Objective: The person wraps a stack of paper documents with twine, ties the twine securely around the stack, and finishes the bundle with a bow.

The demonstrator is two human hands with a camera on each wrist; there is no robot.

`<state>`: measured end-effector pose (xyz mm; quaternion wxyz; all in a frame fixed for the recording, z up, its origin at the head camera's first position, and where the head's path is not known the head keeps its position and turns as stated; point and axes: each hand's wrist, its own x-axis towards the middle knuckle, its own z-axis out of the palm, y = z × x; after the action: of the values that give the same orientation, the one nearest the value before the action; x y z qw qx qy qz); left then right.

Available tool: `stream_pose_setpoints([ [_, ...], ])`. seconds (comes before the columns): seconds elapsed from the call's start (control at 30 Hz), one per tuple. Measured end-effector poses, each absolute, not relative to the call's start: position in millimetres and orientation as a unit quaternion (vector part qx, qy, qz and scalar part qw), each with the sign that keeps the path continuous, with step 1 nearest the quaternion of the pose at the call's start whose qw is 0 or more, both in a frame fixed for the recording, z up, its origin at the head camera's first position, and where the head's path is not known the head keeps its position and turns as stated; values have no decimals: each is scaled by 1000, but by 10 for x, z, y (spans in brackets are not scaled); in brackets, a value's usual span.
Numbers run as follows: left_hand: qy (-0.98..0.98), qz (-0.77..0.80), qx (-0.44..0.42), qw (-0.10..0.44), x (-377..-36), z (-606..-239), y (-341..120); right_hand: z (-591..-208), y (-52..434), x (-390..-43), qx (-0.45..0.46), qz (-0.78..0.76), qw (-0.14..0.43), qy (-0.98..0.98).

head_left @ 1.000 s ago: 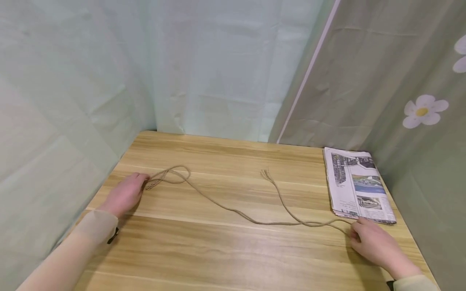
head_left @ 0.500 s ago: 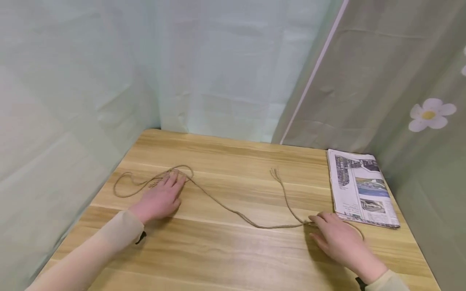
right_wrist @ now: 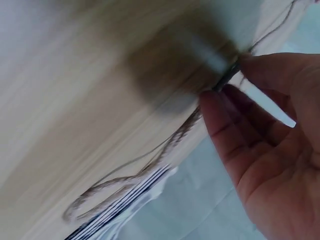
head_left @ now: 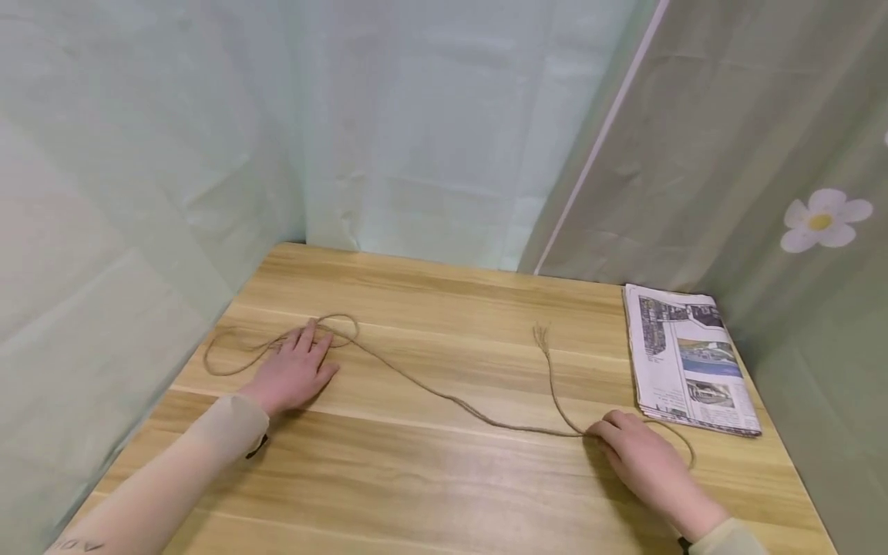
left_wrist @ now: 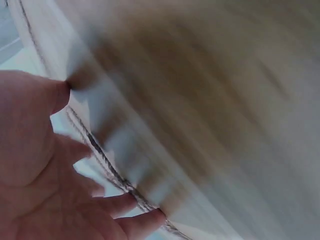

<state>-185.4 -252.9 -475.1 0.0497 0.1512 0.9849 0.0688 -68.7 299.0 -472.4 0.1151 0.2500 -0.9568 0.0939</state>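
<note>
A long brown twine (head_left: 444, 399) lies across the wooden table (head_left: 430, 486). It has a loop at the left and a frayed end (head_left: 541, 333) pointing away from me. My left hand (head_left: 315, 351) lies flat, with straight fingers resting on the looped part. The left wrist view, blurred, shows the twine (left_wrist: 107, 162) running under those fingertips (left_wrist: 150, 220). My right hand (head_left: 610, 432) rests palm down at the twine's right bend, fingertips on the strand. In the right wrist view the twine (right_wrist: 165, 150) passes under the fingertips (right_wrist: 215, 107).
A folded newspaper (head_left: 687, 362) lies at the table's right edge, just beyond my right hand, and its edge (right_wrist: 125, 210) also shows in the right wrist view. Pale green cloth walls (head_left: 430, 131) close in the table at the left, back and right.
My left hand moved right onto the twine's loop, then drew back a little left. My right hand slid left from the newspaper's corner along the twine. The frayed end shifted slightly right.
</note>
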Motion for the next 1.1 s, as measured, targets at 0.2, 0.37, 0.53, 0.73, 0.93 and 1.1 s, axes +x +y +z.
stream_pose_setpoints([
  [0.2, 987, 77, 140, 26, -1881, -4752, -2690, -4721, 3133, -690, 251, 98, 116, -956],
  [0.37, 985, 108, 134, 10, -1862, -4714, -2749, -4721, 3252, -670, 228, 90, 106, -964],
  [0.53, 985, 93, 141, 24, -1865, -4708, -2821, -4705, 3465, -635, 234, 73, 100, -964],
  [0.73, 984, 85, 149, 46, -1852, -4715, -2885, -4659, 3733, -574, 226, 61, 61, -970],
  [0.93, 982, 60, 172, 38, -1816, -4694, -2860, -4619, 3644, -561, 182, 78, 35, -980],
  [1.1, 975, 64, 209, 43, -1795, -4694, -2768, -4680, 3436, -611, 207, 77, 56, -974],
])
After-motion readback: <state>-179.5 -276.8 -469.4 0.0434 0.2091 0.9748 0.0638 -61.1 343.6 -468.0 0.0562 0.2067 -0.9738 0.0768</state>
